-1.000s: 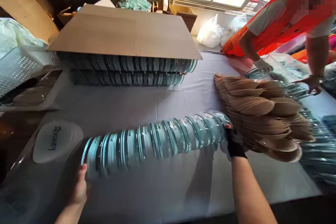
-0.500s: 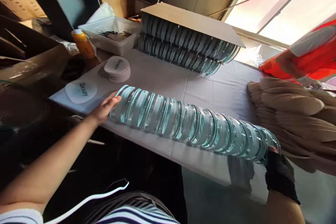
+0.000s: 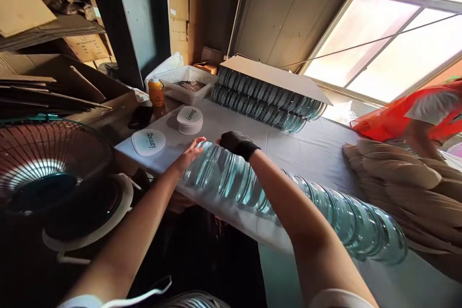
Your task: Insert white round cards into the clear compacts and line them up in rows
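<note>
A long row of clear bluish glass discs lies on edge across the grey-covered table, running from the left corner toward the right. My left hand rests with fingers spread flat against the row's left end. My right hand, in a black fingerless glove, has crossed over the row and curls over the top of the discs at that same left end. The right end of the row lies free on the table.
Stacked round white printed pads and a single one lie by the left corner. An orange bottle, white basket, cardboard-topped disc rows, a brown lid pile, a fan. A person in orange works at right.
My right hand let go of the row's right end and reached across to its left end beside my left hand. The row now rests on the table. My view swung left and up.
</note>
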